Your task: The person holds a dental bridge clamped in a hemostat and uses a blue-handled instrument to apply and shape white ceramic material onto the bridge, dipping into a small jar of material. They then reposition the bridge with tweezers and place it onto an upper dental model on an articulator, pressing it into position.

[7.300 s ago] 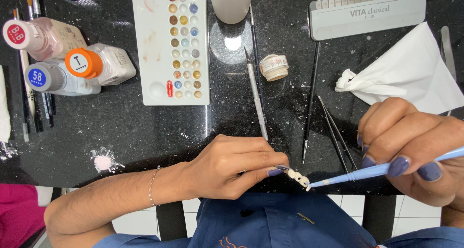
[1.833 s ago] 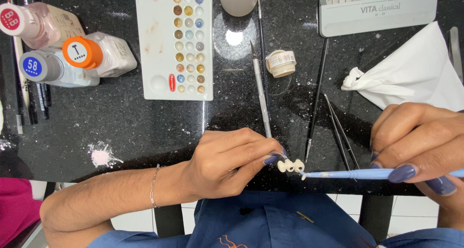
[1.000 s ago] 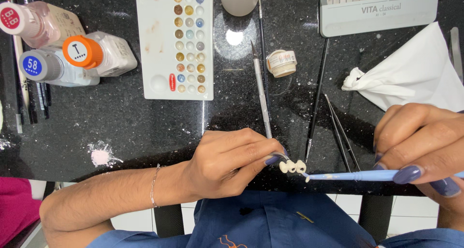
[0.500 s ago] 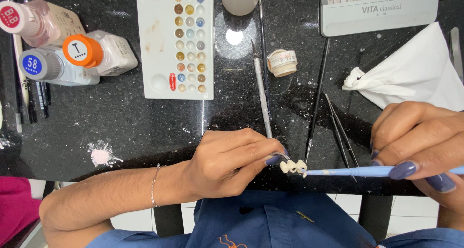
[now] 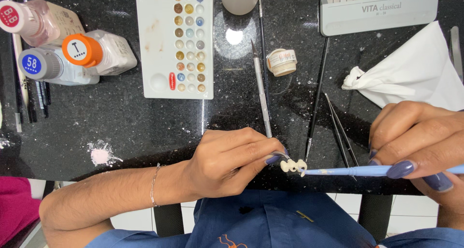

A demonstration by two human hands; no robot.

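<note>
My left hand pinches a small cream dental bridge between its fingertips at the near edge of the black speckled table. From the right, my right hand holds a thin light-blue brush lying level, with its tip touching the right end of the bridge. Both hands hover just over the table's front edge, above my blue top.
Behind the hands lie a white palette with coloured wells, several capped bottles at far left, a metal blade tool, a black brush, tweezers, a small jar, a folded white cloth and a shade guide.
The bridge has been turned slightly in my left fingers and the brush tip has stayed at its right end, shifting a little. Both hands stay in the same place.
</note>
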